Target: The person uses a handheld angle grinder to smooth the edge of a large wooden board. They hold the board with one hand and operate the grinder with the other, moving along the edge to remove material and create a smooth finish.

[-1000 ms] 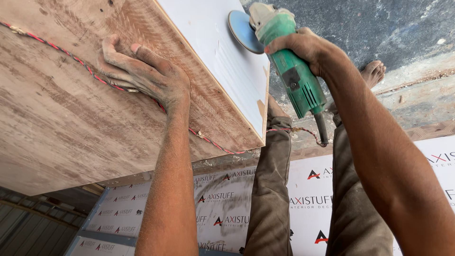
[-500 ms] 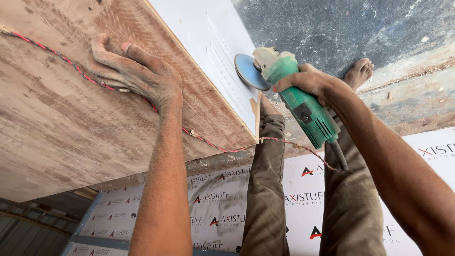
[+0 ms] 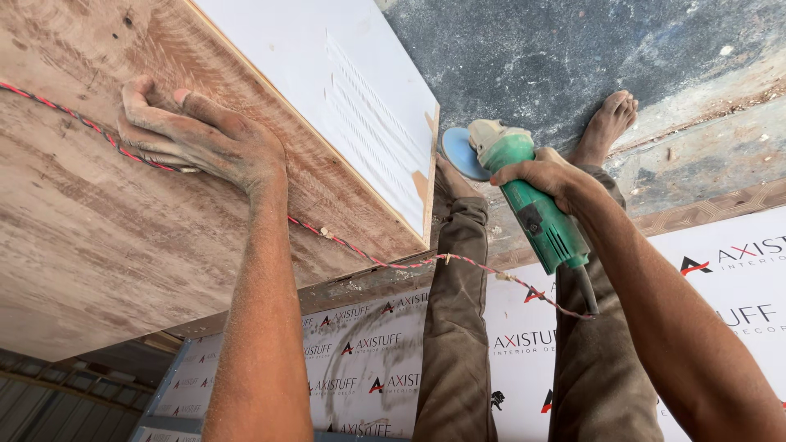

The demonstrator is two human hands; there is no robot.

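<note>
My left hand (image 3: 196,135) lies flat, fingers spread, on the brown wood-grain top of a board box (image 3: 106,229), pressing on a red and black twisted cable (image 3: 352,250). My right hand (image 3: 544,176) grips the green body of an angle grinder (image 3: 532,205). Its blue sanding disc (image 3: 460,153) sits right at the lower corner of the box's white laminated side (image 3: 344,82), where the laminate is chipped. My two legs in brown trousers (image 3: 458,327) and bare feet (image 3: 606,127) stand below.
The floor is rough dark concrete (image 3: 557,57) with dust and a lighter strip at the right. White printed protective sheets (image 3: 737,270) cover panels lying under my legs. The cable runs from the box top down to the grinder's tail.
The grinder has travelled down along the white side from near its upper part to the lower corner. My left hand has stayed pressed on the box top.
</note>
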